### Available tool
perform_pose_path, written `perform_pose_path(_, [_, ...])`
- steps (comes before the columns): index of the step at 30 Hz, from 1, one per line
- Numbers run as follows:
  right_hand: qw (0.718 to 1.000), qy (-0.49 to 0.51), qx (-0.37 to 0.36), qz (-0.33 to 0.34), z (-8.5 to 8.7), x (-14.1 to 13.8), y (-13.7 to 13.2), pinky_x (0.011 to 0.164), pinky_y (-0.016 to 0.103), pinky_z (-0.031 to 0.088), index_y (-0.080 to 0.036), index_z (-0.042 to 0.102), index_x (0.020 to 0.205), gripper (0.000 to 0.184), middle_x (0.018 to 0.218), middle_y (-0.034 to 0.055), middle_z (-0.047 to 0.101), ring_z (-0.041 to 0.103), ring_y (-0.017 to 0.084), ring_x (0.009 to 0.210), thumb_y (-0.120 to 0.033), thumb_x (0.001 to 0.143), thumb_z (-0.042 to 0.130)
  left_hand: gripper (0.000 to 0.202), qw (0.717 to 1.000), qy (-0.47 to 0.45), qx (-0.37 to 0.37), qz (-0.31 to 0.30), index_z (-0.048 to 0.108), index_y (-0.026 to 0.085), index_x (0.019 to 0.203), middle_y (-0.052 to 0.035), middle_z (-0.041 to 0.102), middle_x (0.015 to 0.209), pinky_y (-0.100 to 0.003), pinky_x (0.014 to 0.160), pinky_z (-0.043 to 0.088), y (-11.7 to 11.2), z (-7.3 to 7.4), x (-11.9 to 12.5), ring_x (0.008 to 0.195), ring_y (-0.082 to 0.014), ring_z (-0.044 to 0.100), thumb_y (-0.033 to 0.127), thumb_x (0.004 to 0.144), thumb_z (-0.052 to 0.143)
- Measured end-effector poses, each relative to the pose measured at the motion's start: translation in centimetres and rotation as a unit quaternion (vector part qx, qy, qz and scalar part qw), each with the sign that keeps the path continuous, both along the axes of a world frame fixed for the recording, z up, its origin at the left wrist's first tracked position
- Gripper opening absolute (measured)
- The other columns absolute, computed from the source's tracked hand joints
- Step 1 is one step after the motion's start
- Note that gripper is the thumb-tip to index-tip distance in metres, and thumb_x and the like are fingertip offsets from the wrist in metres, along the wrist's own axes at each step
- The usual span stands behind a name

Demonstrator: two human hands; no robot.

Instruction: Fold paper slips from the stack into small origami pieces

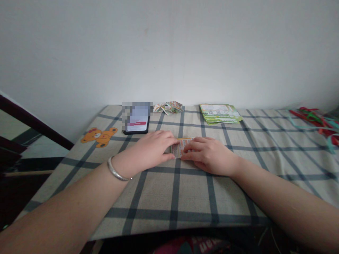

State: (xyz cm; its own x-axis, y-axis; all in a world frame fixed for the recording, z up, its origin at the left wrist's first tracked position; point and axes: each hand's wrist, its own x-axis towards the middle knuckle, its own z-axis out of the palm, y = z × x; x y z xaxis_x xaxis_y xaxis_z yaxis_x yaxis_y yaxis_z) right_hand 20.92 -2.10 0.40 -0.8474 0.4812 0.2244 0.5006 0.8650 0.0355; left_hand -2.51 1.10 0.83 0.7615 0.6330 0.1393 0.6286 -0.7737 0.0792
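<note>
A small printed paper point(180, 147), orange and white, lies on the checked tablecloth point(185, 190) at the table's middle. My left hand point(150, 150), with a silver bracelet on its wrist, presses its fingers down on the paper's left side. Pinching the paper's right side, my right hand point(209, 154) has its fingers curled and pressed together. Most of the paper is hidden under the fingers.
A phone point(136, 121) lies at the back left. Several small folded paper pieces point(168, 107) and a stack of green leaflets point(219, 113) sit along the wall. Red and green ribbons point(317, 121) lie at the far right. A bear print point(99, 136) marks the cloth.
</note>
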Motion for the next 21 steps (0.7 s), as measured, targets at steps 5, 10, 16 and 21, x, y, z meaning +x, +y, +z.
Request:
perform_pose_path(5, [1.0, -0.01, -0.009, -0.005, 0.4, 0.5, -0.2, 0.08, 0.034, 0.046, -0.025, 0.067, 0.112, 0.027, 0.105, 0.005, 0.068, 0.057, 0.021, 0.096, -0.024, 0.095, 0.047, 0.044, 1.0, 0.003, -0.013, -0.002, 0.057, 0.025, 0.122, -0.0043, 0.059, 0.114, -0.034, 0.092, 0.043, -0.1, 0.2, -0.1, 0.105, -0.0218, 0.056, 0.034, 0.081, 0.07])
perform_pose_path(10, [0.999, -0.019, -0.03, -0.021, 0.9, 0.9, -0.4, 0.08, 0.034, 0.045, -0.024, 0.07, 0.104, 0.025, 0.102, 0.0041, 0.069, 0.057, 0.021, 0.095, -0.016, 0.091, 0.049, 0.042, 1.0, -0.003, -0.024, -0.004, 0.058, 0.025, 0.121, -0.0035, 0.059, 0.114, -0.032, 0.092, 0.043, -0.2, 0.0, -0.2, 0.105, -0.021, 0.056, 0.031, 0.082, 0.07])
perform_pose_path(16, [0.997, -0.005, -0.069, -0.037, 1.3, 1.2, -0.4, 0.078, 0.032, 0.046, -0.023, 0.072, 0.093, 0.027, 0.095, 0.0045, 0.07, 0.059, 0.02, 0.092, -0.009, 0.084, 0.051, 0.04, 1.0, -0.008, -0.025, -0.005, 0.058, 0.024, 0.121, -0.0039, 0.059, 0.114, -0.032, 0.092, 0.043, -0.2, 0.0, -0.2, 0.104, -0.0206, 0.057, 0.03, 0.082, 0.069])
perform_pose_path(21, [0.993, 0.024, -0.102, -0.047, 1.3, 1.9, -0.3, 0.076, 0.029, 0.045, -0.022, 0.072, 0.086, 0.03, 0.096, 0.003, 0.069, 0.06, 0.017, 0.086, -0.004, 0.078, 0.05, 0.043, 1.0, -0.002, -0.028, -0.001, 0.058, 0.026, 0.123, -0.0039, 0.059, 0.116, -0.033, 0.092, 0.044, 0.0, 0.1, -0.2, 0.105, -0.0213, 0.056, 0.032, 0.082, 0.07])
